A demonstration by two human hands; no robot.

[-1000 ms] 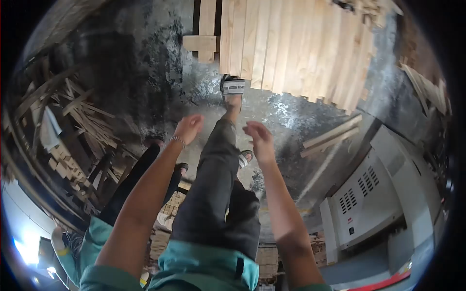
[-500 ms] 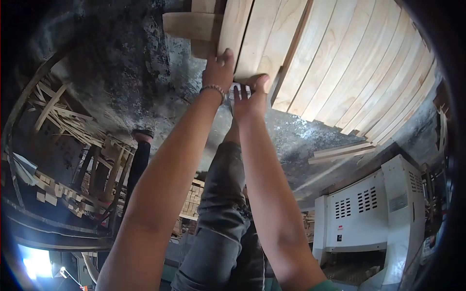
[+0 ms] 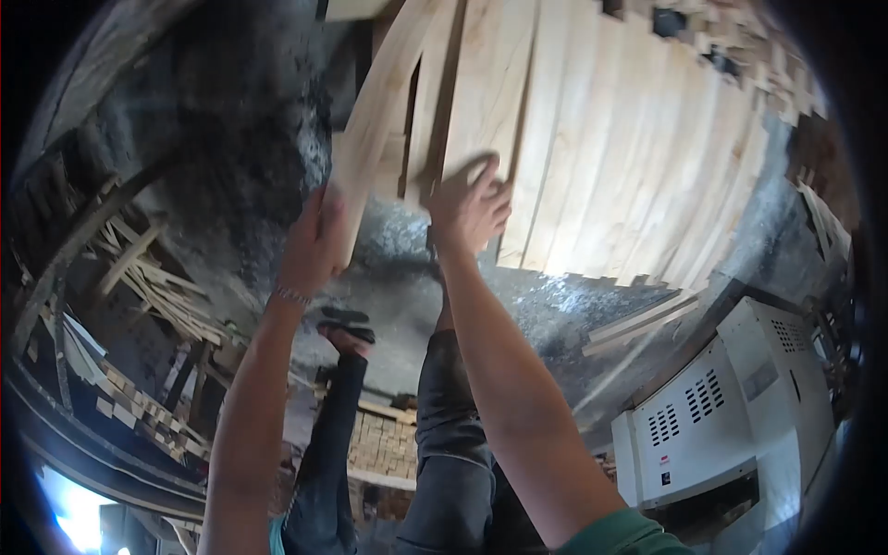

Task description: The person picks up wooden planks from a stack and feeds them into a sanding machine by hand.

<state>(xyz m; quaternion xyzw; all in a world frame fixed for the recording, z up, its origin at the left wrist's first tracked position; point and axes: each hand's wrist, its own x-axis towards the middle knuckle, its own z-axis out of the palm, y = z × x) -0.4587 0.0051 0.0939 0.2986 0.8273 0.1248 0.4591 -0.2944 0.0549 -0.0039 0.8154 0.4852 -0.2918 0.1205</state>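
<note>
My left hand (image 3: 314, 236), a bracelet at its wrist, grips the near end of a long pale wooden board (image 3: 379, 111). That board slants up and away, tilted apart from the boards beside it. To its right, my right hand (image 3: 470, 205) has its fingers spread over the near end of another board (image 3: 486, 83) and holds nothing; whether it touches the wood I cannot tell. Further right lies a row of boards (image 3: 610, 148) set side by side. The far ends of the two nearest boards run out of view.
Two loose strips (image 3: 643, 322) lie on the stained concrete floor (image 3: 398, 296). At the lower right stands a white machine (image 3: 689, 407) with vents. Scrap sticks (image 3: 157, 287) are heaped at the left, and stacked wood blocks (image 3: 384, 449) sit behind my legs. A sandalled foot (image 3: 347, 338) rests on the floor.
My left hand has moved left and nearer, swinging the board away from its neighbours. My right hand has spread its fingers. The view has shifted, and the foot appears further right.
</note>
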